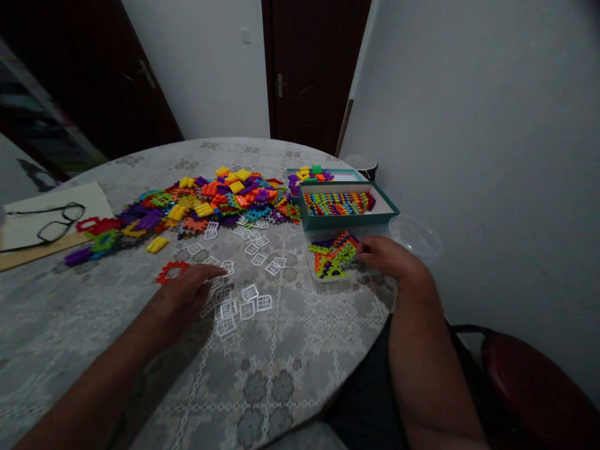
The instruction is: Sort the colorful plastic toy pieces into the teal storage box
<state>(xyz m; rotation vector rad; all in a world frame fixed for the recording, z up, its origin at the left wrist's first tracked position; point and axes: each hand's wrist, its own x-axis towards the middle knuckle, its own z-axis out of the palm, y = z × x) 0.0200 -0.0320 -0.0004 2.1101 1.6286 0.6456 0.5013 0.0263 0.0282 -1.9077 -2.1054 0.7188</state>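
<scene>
My left hand (187, 290) lies flat on the round table (281, 375), fingers stretched toward several clear white grid pieces (244, 300); it holds nothing. My right hand (389, 256) rests at the edge of a clear plastic tub (337, 253) of colourful interlocking pieces, its fingers curled at the rim; what they hold, if anything, is hidden. A red frame piece (172, 271) lies just left of my left hand.
A large heap of colourful plastic pieces (206, 200) covers the table's middle. A teal box (344, 205) with sorted pieces stands behind the tub, a clear lid (416, 236) to its right. Glasses (51, 222) lie on paper far left. A red chair (529, 369) is at my right.
</scene>
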